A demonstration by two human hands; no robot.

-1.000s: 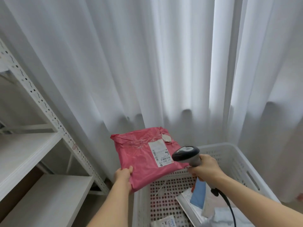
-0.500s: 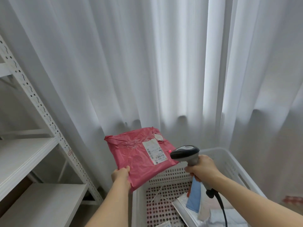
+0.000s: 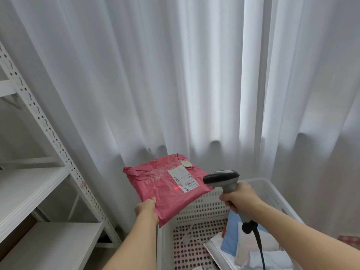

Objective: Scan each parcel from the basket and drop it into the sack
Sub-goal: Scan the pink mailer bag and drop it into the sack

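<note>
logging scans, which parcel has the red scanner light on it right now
The pink parcel, held up by the left hand; the red light falls beside its white label. The blue and white parcels lie unlit in the basket.

White sheer curtains (image 3: 194, 75) hang in long vertical folds across the whole back of the scene, and daylight glows through them in brighter bands right of the middle. On the left stands a white metal shelving unit (image 3: 29, 191) with a perforated slanting upright (image 3: 48, 131) and pale flat shelf boards, one above another. A small red mark sits on the upright, low down
</note>
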